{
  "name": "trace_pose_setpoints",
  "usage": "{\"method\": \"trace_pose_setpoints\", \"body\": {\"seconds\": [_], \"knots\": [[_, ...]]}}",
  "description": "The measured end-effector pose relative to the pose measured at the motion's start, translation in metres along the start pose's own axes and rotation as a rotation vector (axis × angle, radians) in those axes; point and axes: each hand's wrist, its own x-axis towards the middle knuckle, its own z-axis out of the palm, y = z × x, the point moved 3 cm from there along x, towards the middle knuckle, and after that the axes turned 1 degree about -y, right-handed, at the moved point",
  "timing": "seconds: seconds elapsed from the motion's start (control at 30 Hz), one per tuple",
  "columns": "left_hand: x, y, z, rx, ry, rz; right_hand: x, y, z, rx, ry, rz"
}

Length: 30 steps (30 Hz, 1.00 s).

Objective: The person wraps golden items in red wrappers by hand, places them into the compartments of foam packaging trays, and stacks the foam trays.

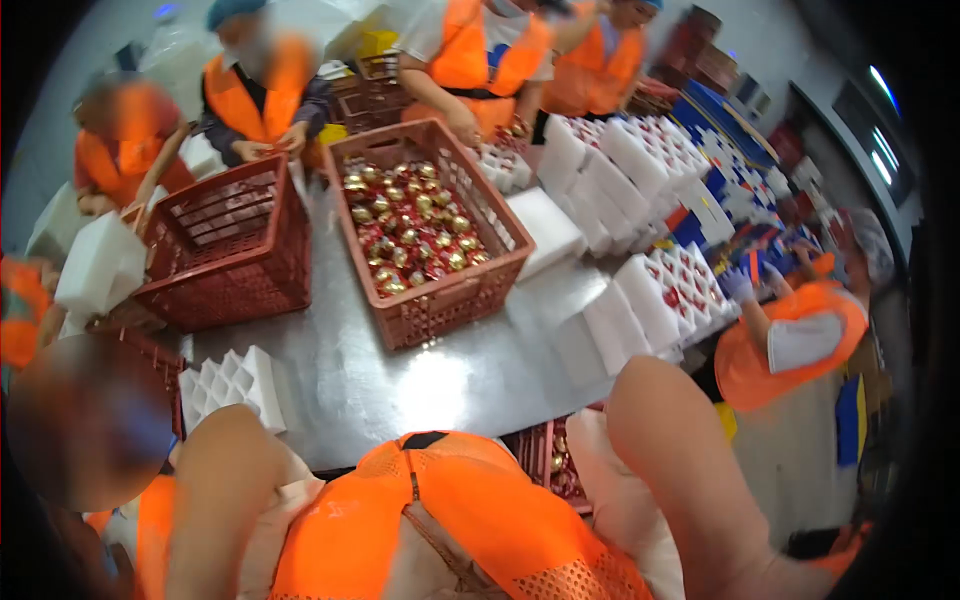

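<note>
Neither of my hands shows; both bent forearms run out at the bottom of the head view. My left forearm [225, 500] is near a white foam divider tray [232, 388] at the table's near left. My right forearm [685, 470] rises beside a red crate [545, 450], partly hidden below the table edge, with red and gold wrapped balls in it. In front of me on the metal table [430, 385] stands a red-brown crate [430, 310] filled with shiny red and gold wrapped balls [415, 220].
A second red-brown crate [225, 265] stands at left, beside a white foam block [103, 262]. Foam trays [680, 295] holding red balls and stacked foam sheets [605, 200] line the right side. Several people in orange vests work around the table, one at right [795, 340].
</note>
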Motion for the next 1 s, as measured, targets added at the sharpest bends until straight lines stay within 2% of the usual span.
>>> {"method": "trace_pose_setpoints", "body": {"seconds": [0.07, 0.1, 0.17, 0.23, 0.3, 0.33, 0.4, 0.43, 0.47, 0.5, 0.6, 0.63, 0.67, 0.7, 0.8, 0.93, 1.0], "knots": [[0.004, 0.001, -0.002, -0.022, 0.024, 0.033, -0.006, -0.02, -0.02, -0.465, -0.211, -0.297], [0.004, 0.003, -0.005, -0.041, 0.055, 0.043, -0.015, -0.032, -0.039, -0.519, -0.29, -0.343], [0.003, 0.005, -0.012, -0.11, 0.137, 0.017, -0.052, -0.035, -0.076, -0.647, -0.01, -0.51], [-0.003, 0.001, -0.015, -0.239, 0.265, -0.034, -0.14, -0.008, -0.092, -0.846, 0.341, 0.036], [-0.022, -0.014, -0.02, -0.392, 0.406, -0.218, -0.215, 0.014, -0.081, -0.654, -0.119, 1.006], [-0.041, -0.028, -0.023, -0.483, 0.486, -0.368, -0.24, 0.017, -0.072, -0.666, -0.417, 1.223], [-0.102, -0.074, -0.04, -0.609, 0.634, -0.693, -0.307, -0.007, -0.063, -0.564, -0.734, 1.547], [-0.154, -0.107, -0.056, -0.591, 0.637, -0.889, -0.326, -0.026, -0.066, -0.542, -0.743, 1.572], [-0.196, -0.122, -0.066, -0.573, 0.631, -1.085, -0.344, -0.047, -0.072, -0.54, -0.887, 1.702], [-0.209, -0.114, -0.061, -0.579, 0.657, -1.092, -0.359, -0.067, -0.078, -0.53, -1.04, 1.821], [-0.224, -0.087, -0.034, -0.879, 0.89, -0.995, -0.383, -0.12, -0.093, -0.525, -1.129, 1.98], [-0.247, -0.089, -0.031, -0.803, 0.88, -1.024, -0.385, -0.128, -0.093, -0.49, -1.148, 1.985], [-0.282, -0.095, -0.027, -0.726, 0.873, -1.053, -0.388, -0.136, -0.096, -0.46, -1.063, 2.124], [-0.307, -0.093, -0.029, -0.289, 0.593, -0.902, -0.391, -0.139, -0.097, -0.425, -0.978, 2.261], [-0.314, -0.061, -0.019, -0.188, 0.759, -1.001, -0.392, -0.117, -0.1, -0.349, -1.009, 2.23], [-0.358, -0.031, -0.011, 0.217, 0.594, -1.028, -0.407, -0.089, -0.11, -0.19, -1.126, 2.108], [-0.339, -0.003, -0.017, 0.389, 0.643, -1.161, -0.415, -0.081, -0.117, -0.193, -1.063, 2.096]]}}
